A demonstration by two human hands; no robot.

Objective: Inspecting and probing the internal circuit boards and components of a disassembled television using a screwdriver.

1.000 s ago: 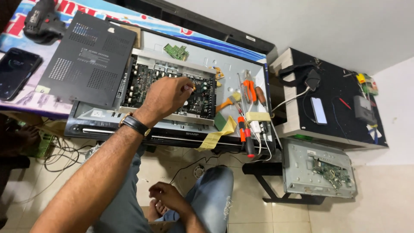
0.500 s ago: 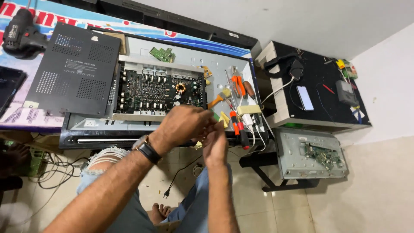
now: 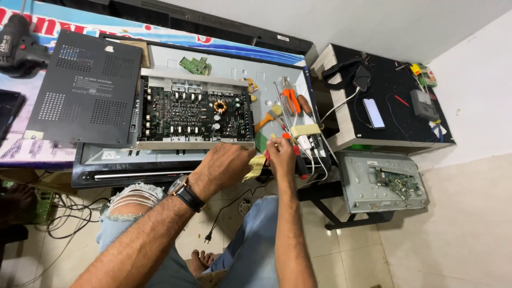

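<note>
Looking down from the head camera, both hands are seen meeting at the near edge of the grey metal workbench panel (image 3: pixel 266 69). The left hand (image 3: pixel 224 166), with a dark wristwatch (image 3: pixel 186 193) worn at the wrist, is curled with its fingers pinched on a yellow strip of tape (image 3: pixel 256 166). The right hand (image 3: pixel 281 156) is closed just beside it, gripping what appears to be a red-handled tool (image 3: pixel 288 137); its grip cannot be told exactly. Just beyond the hands, an opened amplifier chassis with a dark circuit board (image 3: pixel 194 114) is laid flat. A black perforated metal cover (image 3: pixel 85 96) is placed to its left, and orange-handled pliers (image 3: pixel 290 100) are lying to its right.
</note>
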